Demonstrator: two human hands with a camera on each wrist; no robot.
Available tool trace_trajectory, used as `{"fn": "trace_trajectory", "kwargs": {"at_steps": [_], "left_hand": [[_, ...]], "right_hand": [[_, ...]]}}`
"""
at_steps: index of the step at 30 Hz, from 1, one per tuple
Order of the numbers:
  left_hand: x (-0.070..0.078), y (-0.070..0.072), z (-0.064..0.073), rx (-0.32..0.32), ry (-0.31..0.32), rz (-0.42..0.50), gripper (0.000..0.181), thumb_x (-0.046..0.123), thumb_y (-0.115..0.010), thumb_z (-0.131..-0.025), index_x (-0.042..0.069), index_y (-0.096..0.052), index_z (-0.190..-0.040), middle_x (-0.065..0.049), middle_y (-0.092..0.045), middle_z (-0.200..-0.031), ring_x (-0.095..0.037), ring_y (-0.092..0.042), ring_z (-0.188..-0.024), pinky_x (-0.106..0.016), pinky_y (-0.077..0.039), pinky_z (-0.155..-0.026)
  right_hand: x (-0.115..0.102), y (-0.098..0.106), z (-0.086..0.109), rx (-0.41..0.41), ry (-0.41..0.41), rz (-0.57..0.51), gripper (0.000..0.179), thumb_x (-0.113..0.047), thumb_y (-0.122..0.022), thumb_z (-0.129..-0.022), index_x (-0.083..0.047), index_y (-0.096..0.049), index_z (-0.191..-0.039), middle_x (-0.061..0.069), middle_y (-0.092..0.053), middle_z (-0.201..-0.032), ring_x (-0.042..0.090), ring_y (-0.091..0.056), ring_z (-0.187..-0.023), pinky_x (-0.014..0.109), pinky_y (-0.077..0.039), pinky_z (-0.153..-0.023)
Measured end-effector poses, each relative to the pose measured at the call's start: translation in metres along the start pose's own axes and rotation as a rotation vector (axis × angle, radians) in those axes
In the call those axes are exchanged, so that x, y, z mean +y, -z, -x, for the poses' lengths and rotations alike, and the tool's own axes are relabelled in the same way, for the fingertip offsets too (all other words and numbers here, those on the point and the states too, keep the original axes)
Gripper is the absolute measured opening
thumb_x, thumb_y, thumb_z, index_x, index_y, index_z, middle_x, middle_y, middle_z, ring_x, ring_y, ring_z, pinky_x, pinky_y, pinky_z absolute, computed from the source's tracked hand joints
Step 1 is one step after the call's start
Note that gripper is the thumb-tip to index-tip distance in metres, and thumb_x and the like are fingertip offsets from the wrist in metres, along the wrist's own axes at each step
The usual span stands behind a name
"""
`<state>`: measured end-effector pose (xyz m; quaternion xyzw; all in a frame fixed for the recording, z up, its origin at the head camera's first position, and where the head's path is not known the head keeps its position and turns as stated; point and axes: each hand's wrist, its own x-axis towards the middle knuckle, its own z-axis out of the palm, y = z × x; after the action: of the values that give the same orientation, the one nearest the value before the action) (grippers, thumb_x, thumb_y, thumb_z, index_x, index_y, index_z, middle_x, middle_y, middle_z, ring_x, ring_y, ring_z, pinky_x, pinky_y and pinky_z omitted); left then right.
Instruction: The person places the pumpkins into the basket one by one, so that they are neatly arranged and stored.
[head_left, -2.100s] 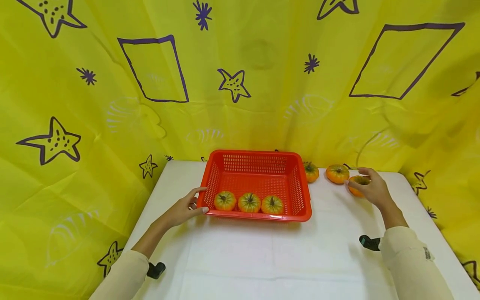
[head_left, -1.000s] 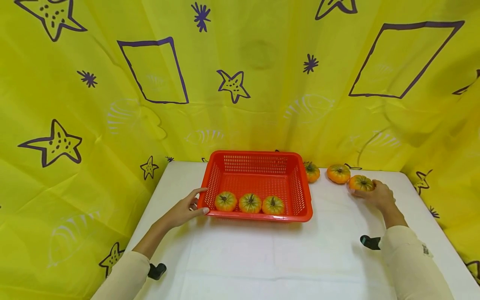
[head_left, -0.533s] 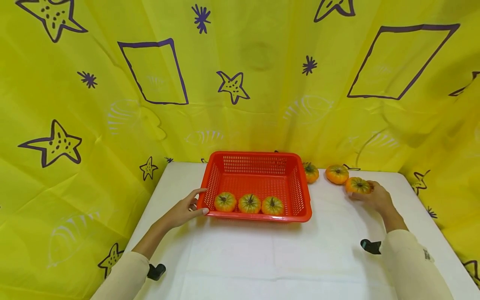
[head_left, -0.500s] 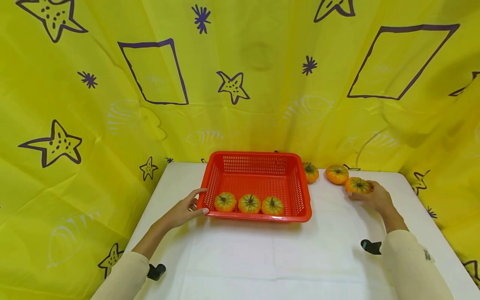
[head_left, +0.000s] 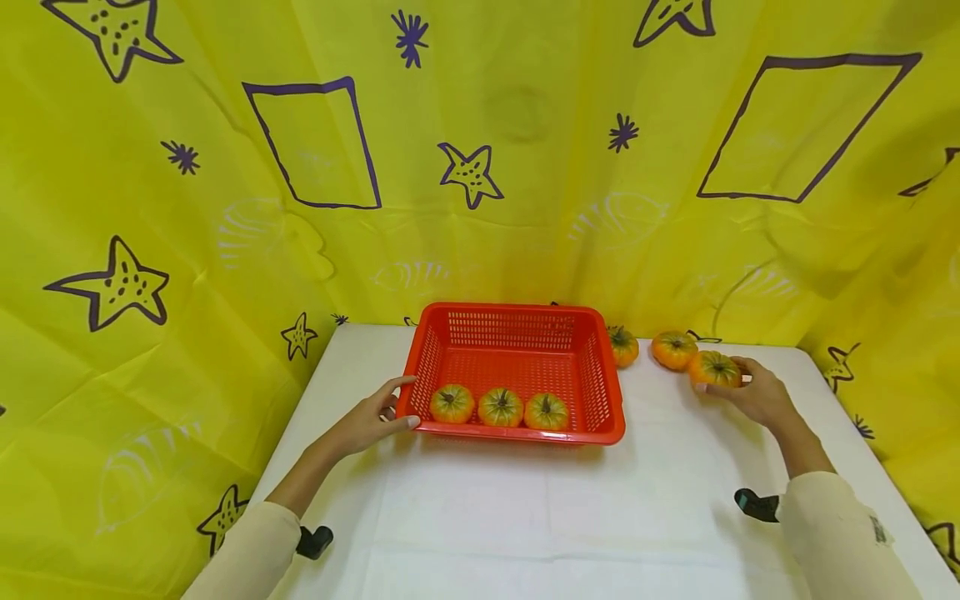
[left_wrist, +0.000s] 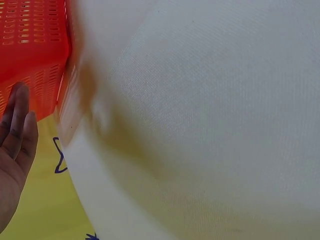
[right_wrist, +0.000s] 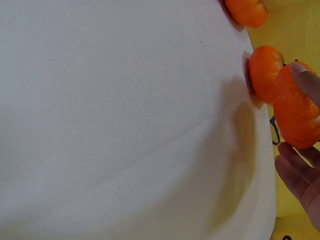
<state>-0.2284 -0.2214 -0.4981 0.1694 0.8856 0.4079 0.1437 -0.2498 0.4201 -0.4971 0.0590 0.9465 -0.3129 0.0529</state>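
At the front left corner of the red plastic basket, my left hand grips the rim, thumb at the front and fingers along the side. In the left wrist view those fingers lie against the slotted wall. My right hand holds a small orange pumpkin between thumb and fingers. The right wrist view has this held pumpkin overlapping a second pumpkin; whether they touch is hard to tell. Three pumpkins sit in a row along the basket's front, including the middle pumpkin.
Right of the basket, one pumpkin stands close to its wall and another pumpkin lies nearer the held one. A white cloth covers the table. Yellow patterned fabric rises behind and at both sides.
My right hand has come down around the rightmost pumpkin and taken hold of it. The pumpkin has shifted slightly left, toward its neighbour. My left hand and the basket stay in place.
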Motion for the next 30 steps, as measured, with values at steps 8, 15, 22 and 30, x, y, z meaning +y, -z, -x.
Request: {"fn": "trace_trajectory", "kwargs": {"at_steps": [8, 15, 22, 30], "left_hand": [[0.001, 0.001, -0.001, -0.003, 0.011, 0.030, 0.077, 0.043, -0.073, -0.092, 0.025, -0.033, -0.155, -0.006, -0.066, -0.103, -0.019, -0.060, -0.086, -0.034, -0.048, -0.072], [0.002, 0.000, -0.002, -0.002, 0.010, 0.041, 0.078, 0.043, -0.073, -0.091, 0.024, -0.033, -0.155, -0.006, -0.066, -0.103, -0.018, -0.060, -0.086, -0.034, -0.049, -0.072], [0.001, 0.000, 0.000, 0.006, -0.009, 0.039, 0.077, 0.042, -0.073, -0.091, 0.025, -0.034, -0.155, -0.006, -0.065, -0.104, -0.018, -0.061, -0.087, -0.034, -0.049, -0.073], [0.001, 0.000, 0.000, 0.035, -0.048, 0.029, 0.078, 0.040, -0.074, -0.091, 0.022, -0.035, -0.156, -0.005, -0.066, -0.107, -0.018, -0.061, -0.096, -0.034, -0.052, -0.080]], "right_hand": [[-0.021, 0.008, 0.007, 0.006, 0.062, -0.010, 0.098, -0.049, -0.071, -0.090, 0.012, -0.025, -0.151, 0.043, -0.038, -0.140, 0.055, -0.051, -0.112, 0.058, -0.049, -0.085], [-0.048, 0.012, 0.012, 0.005, 0.132, -0.044, 0.097, -0.046, -0.072, -0.091, 0.009, -0.024, -0.153, 0.040, -0.039, -0.144, 0.053, -0.056, -0.114, 0.038, -0.056, -0.073], [-0.079, 0.014, 0.017, 0.000, 0.217, -0.107, 0.089, -0.039, -0.072, -0.093, 0.005, -0.026, -0.155, 0.037, -0.035, -0.150, 0.043, -0.065, -0.108, 0.026, -0.052, -0.071], [-0.109, 0.009, 0.020, -0.041, 0.257, -0.187, 0.087, -0.037, -0.071, -0.094, -0.001, -0.024, -0.158, 0.034, -0.045, -0.145, 0.006, -0.065, -0.096, 0.023, -0.052, -0.071]]}}
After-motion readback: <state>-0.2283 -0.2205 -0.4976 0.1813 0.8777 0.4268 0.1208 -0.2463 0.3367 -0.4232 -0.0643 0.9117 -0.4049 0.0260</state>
